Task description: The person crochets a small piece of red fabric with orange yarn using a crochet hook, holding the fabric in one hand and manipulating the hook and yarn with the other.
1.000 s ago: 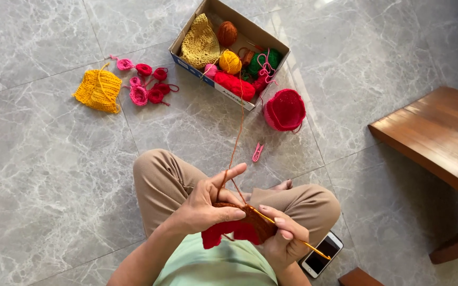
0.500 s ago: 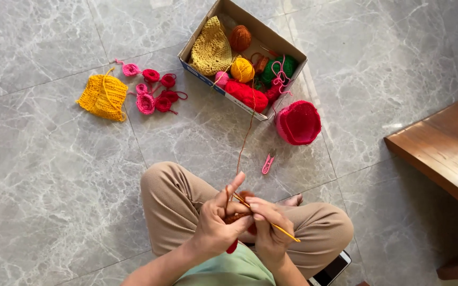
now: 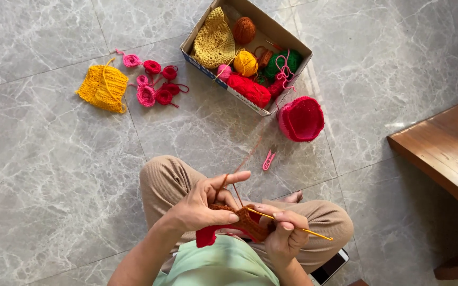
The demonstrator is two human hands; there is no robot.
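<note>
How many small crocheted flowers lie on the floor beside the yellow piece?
6, clustered right of the yellow piece: pink ones at and; red ones at and. They overlap, so another may be hidden.

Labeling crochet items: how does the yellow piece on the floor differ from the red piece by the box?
The yellow crochet piece lies flat, roughly square, left of the small rosettes. The red crochet piece is round and cupped like a cap, right of the cardboard box. Both rest on the tile floor, away from both hands.
</note>
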